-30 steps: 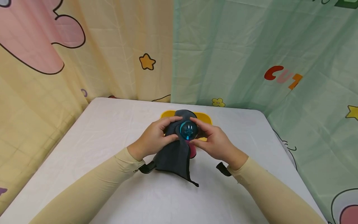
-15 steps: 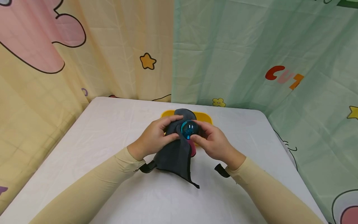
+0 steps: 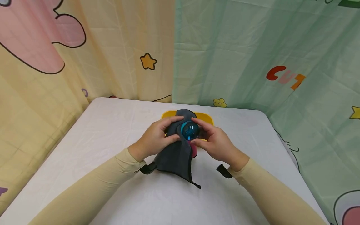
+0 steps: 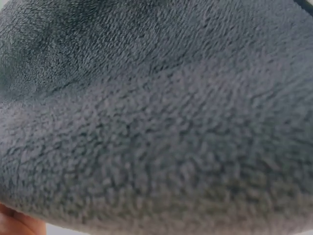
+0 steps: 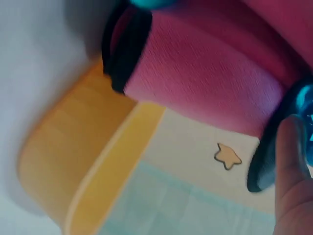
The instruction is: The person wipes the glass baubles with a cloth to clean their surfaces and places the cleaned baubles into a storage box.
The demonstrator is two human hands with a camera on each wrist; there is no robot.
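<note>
A round see-through blue ball-like thing [image 3: 190, 130] is held up over the table, wrapped partly in a cloth. That cloth [image 3: 174, 159] is dark grey on one face, with black edging, and its pink face [image 5: 205, 73] shows in the right wrist view. My left hand [image 3: 157, 137] grips the cloth around the left of the blue thing, thumb and fingers spread along it. On the other side, my right hand [image 3: 215, 142] holds the blue thing between thumb and fingers. Grey cloth [image 4: 156, 117] fills the left wrist view. The blue thing's far side is hidden.
Behind the hands a yellow container [image 3: 206, 118] stands on the white-covered table [image 3: 121, 115], partly hidden by the cloth. Patterned curtains [image 3: 225, 56] hang beyond the table's back and side edges. A black strap [image 3: 224, 171] is by the right wrist.
My right thumb and fingers slid over the blue thing, then moved back to its edge, and it shifted slightly. The left hand kept its grip on the cloth.
</note>
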